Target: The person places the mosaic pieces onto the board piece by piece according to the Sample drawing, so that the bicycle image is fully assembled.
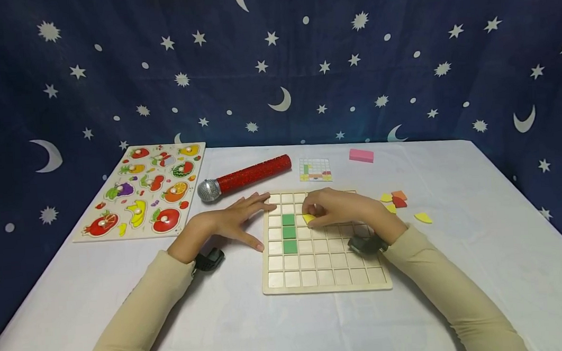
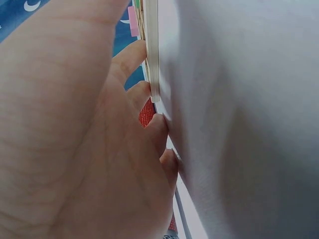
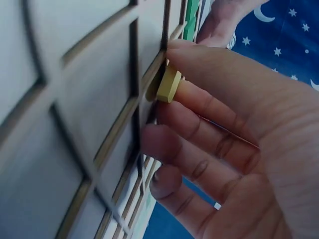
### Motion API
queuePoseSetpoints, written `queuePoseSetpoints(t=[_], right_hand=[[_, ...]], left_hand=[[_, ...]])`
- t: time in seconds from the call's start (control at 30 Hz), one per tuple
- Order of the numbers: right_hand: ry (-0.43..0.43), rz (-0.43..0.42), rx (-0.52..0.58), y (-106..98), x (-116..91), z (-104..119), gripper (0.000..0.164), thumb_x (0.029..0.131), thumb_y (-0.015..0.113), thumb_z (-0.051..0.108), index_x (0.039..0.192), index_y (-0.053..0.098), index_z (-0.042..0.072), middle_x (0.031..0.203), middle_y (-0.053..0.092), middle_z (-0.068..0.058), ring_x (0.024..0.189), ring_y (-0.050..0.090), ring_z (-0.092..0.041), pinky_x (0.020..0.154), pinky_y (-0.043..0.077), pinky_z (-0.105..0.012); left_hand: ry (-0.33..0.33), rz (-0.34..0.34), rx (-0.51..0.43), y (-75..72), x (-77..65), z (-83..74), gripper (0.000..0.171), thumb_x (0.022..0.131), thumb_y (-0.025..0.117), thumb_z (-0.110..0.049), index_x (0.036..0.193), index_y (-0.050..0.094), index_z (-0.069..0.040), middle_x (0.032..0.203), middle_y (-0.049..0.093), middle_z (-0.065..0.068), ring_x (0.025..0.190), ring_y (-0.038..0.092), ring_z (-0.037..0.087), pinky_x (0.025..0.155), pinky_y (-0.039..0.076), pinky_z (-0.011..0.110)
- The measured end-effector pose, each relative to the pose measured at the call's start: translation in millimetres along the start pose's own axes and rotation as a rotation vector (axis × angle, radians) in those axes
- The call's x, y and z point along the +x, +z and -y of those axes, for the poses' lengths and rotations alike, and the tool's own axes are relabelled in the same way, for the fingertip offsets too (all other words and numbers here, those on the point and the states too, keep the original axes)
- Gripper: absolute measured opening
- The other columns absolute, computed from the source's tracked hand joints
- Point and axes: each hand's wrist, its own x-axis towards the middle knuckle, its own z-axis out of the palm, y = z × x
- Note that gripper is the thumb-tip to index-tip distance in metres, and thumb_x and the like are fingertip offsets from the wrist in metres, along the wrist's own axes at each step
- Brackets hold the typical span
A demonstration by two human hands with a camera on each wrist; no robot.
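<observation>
A wooden grid board (image 1: 323, 262) lies in front of me, with three green square tiles (image 1: 289, 232) in one column near its left side. My right hand (image 1: 341, 204) is over the board's upper middle and pinches a yellow piece (image 1: 307, 218) between thumb and fingers. In the right wrist view the yellow piece (image 3: 169, 85) is tilted, right at the grid cells. My left hand (image 1: 233, 219) is spread at the board's left edge, fingertips at the upper corner and thumb beside the rim. The left wrist view shows its fingers (image 2: 133, 57) against the board's side.
Yellow, red and orange loose pieces (image 1: 399, 202) lie right of the board, one yellow wedge (image 1: 423, 218) apart. Behind it are a pattern card (image 1: 315, 170), a pink block (image 1: 361, 156) and a red microphone (image 1: 254, 173). A fruit puzzle board (image 1: 156, 203) lies at left.
</observation>
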Motion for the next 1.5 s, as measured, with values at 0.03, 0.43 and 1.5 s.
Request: queuePoseSetpoints(t=[0.03, 0.43, 1.5], right_hand=[[-0.002, 0.000, -0.003, 1, 1, 1, 0.018, 0.088, 0.074, 0.016, 0.101, 0.066, 0.008, 0.081, 0.054, 0.000, 0.076, 0.050, -0.014, 0.069, 0.044, -0.025], [0.022, -0.022, -0.021, 3, 7, 5, 0.017, 0.088, 0.073, 0.016, 0.100, 0.068, 0.006, 0.076, 0.055, 0.003, 0.072, 0.050, -0.011, 0.066, 0.045, -0.024], [0.006, -0.071, 0.018, 7, -6, 0, 0.019, 0.088, 0.071, 0.016, 0.105, 0.071, 0.007, 0.086, 0.061, 0.004, 0.080, 0.054, -0.014, 0.072, 0.049, -0.026]], left_hand=[[0.001, 0.001, -0.002, 0.0, 0.2, -0.1, 0.096, 0.075, 0.081, -0.048, 0.153, 0.030, -0.022, 0.164, 0.003, 0.007, 0.150, -0.004, 0.033, 0.119, -0.001, 0.056], [-0.015, 0.001, -0.001, -0.6, -0.3, -1.8, 0.096, 0.075, 0.082, -0.047, 0.153, 0.031, -0.023, 0.164, 0.003, 0.006, 0.150, -0.005, 0.031, 0.120, -0.001, 0.054], [-0.008, 0.007, -0.012, -0.1, -0.3, -1.9, 0.095, 0.076, 0.082, -0.045, 0.153, 0.031, -0.021, 0.164, 0.003, 0.006, 0.150, -0.005, 0.031, 0.119, -0.001, 0.055]])
